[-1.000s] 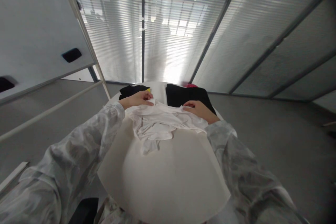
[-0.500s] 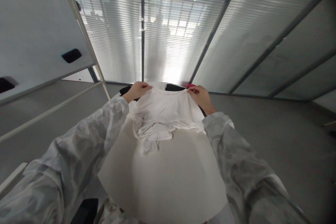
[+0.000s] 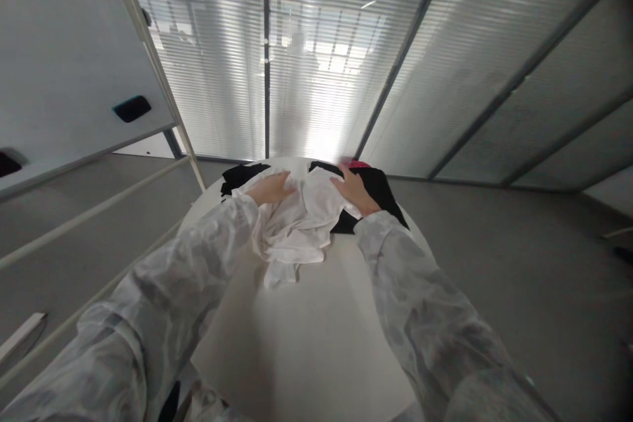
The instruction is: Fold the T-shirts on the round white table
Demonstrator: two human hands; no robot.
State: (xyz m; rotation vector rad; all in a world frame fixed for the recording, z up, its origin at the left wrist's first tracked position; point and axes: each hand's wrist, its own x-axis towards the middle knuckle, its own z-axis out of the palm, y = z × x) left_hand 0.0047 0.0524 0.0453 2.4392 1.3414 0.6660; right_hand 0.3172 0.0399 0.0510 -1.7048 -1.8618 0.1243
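Observation:
A white shirt lies rumpled at the far end of the white table. My left hand rests on its upper left part, fingers stretched out over the cloth. On the other side, my right hand touches the shirt's right edge with thumb and fingers apart, slightly blurred. Black cloth lies beneath and beside my right hand. Another dark garment sits behind my left hand, and a bit of red cloth shows beyond my right fingers.
To the left stands a whiteboard on a pale frame, with a black eraser-like block on it. Glass panels with blinds rise behind the table. Grey floor extends to the right.
My hands held the shirt's neckline spread wide between them; now they have come closer together and released it. The shirt has collapsed into a bunch, exposing more black cloth at right.

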